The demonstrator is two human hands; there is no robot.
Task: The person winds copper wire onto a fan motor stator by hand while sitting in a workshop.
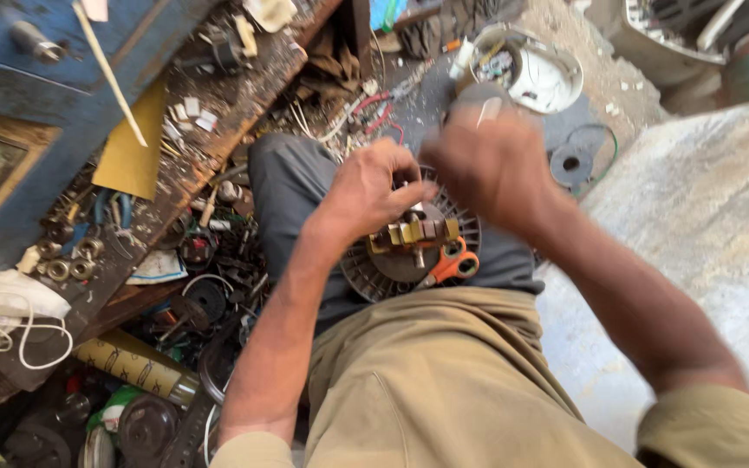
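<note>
Left hand (373, 192) clamped on finned round motor part (392, 260) on lap; right hand (489, 165) blurred above it, grip unreadable. Orange-handled scissors (452, 265) beside.

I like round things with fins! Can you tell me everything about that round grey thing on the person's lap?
The round part is a dark grey disc, metal by its look, with thin fins all round its rim. A brass-coloured block sits across its middle. It lies flat on the lap. The left hand rests on its top, and orange-handled scissors lie on its lower right side. The right hand is blurred just above it.
</note>
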